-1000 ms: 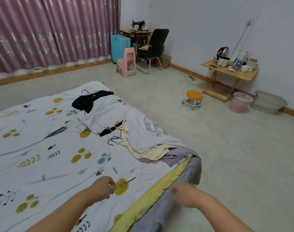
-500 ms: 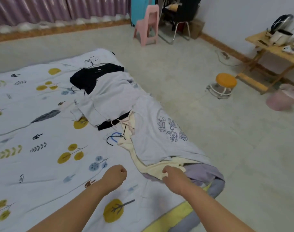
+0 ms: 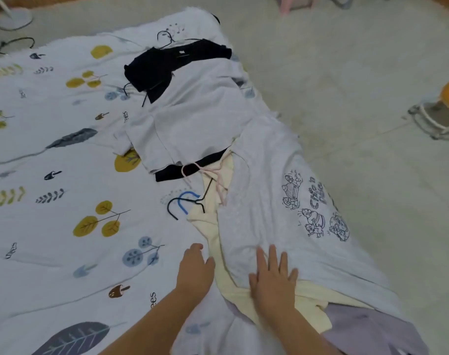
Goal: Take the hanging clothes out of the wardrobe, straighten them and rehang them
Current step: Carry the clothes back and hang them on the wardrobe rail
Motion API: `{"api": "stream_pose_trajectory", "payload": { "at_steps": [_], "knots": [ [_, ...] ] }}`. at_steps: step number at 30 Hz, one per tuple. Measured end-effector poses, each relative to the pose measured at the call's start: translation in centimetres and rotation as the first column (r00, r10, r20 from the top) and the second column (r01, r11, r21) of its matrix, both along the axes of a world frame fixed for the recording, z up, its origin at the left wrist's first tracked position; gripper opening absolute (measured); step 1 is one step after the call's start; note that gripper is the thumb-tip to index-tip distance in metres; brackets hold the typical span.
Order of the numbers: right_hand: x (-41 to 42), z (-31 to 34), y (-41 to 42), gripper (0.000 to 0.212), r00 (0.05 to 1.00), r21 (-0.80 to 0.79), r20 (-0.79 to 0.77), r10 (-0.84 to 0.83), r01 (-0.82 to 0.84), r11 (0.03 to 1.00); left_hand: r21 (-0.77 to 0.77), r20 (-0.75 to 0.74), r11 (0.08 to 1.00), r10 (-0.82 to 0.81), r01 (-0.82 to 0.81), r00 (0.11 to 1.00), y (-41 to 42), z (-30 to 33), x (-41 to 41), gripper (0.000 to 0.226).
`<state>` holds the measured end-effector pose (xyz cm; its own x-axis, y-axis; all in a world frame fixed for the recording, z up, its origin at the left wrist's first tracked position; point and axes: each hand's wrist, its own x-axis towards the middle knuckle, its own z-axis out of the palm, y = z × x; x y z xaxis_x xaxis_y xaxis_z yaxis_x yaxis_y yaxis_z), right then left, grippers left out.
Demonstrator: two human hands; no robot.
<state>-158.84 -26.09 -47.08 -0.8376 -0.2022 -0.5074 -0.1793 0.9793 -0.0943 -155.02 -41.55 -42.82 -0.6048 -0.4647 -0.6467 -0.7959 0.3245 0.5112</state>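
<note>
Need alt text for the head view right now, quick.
Right hand presses flat on a white printed shirt atop piled clothes on a patterned bed; left hand rests beside a cream garment.

bedsheet point(image 3: 64, 226): matt printed cloth
white shirt point(image 3: 269, 201): soft matt cloth
hangers point(image 3: 185, 203): smooth thin wire
floor point(image 3: 346, 73): dull, rough

Right hand point(image 3: 272, 280) has opened flat onto the printed shirt point(image 3: 282, 221).
</note>
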Motion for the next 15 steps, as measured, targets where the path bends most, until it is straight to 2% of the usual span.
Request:
{"api": "stream_pose_trajectory", "payload": {
  "at_steps": [3, 6, 8, 10, 13, 14, 15],
  "knots": [
    [0.7, -2.6, 0.7, 0.051, 1.000, -0.053, -0.010, -0.001, 0.001, 0.999, -0.001, -0.011, 0.995, 0.099, -0.099, 0.995, 0.3, -2.1, -2.6, 0.053],
    [0.8, -3.1, 1.0, 0.050, 0.997, -0.124, -0.083, 0.003, -0.013, 0.992, 0.023, -0.034, 0.976, 0.218, -0.217, 0.975, 0.9, -3.4, -5.0, 0.059],
    [0.6, -3.1, 0.9, 0.050, 0.997, -0.132, -0.079, 0.001, -0.011, 0.991, 0.060, -0.047, 0.939, 0.342, -0.340, 0.938, 1.5, -3.5, -6.6, 0.068],
    [0.5, -3.2, 0.8, 0.062, 0.999, -0.137, -0.042, -0.015, 0.009, 0.991, 0.107, -0.026, 0.886, 0.457, -0.452, 0.889, 1.9, -3.4, -7.4, 0.077],
    [0.2, -2.7, 0.7, 0.062, 0.999, -0.151, -0.001, -0.052, 0.051, 0.987, 0.214, -0.005, 0.823, 0.539, -0.526, 0.842, 2.0, -3.1, -7.6, 0.088],
    [0.0, -2.5, 0.8, 0.062, 0.998, -0.164, -0.001, -0.064, 0.063, 0.985, 0.246, -0.018, 0.819, 0.538, -0.518, 0.843, 2.0, -3.0, -7.5, 0.085],
    [-0.1, -2.3, 0.9, 0.061, 0.997, -0.168, 0.004, -0.075, 0.074, 0.983, 0.284, -0.036, 0.821, 0.525, -0.495, 0.850, 2.3, -2.6, -7.6, 0.072]
  ]
}}
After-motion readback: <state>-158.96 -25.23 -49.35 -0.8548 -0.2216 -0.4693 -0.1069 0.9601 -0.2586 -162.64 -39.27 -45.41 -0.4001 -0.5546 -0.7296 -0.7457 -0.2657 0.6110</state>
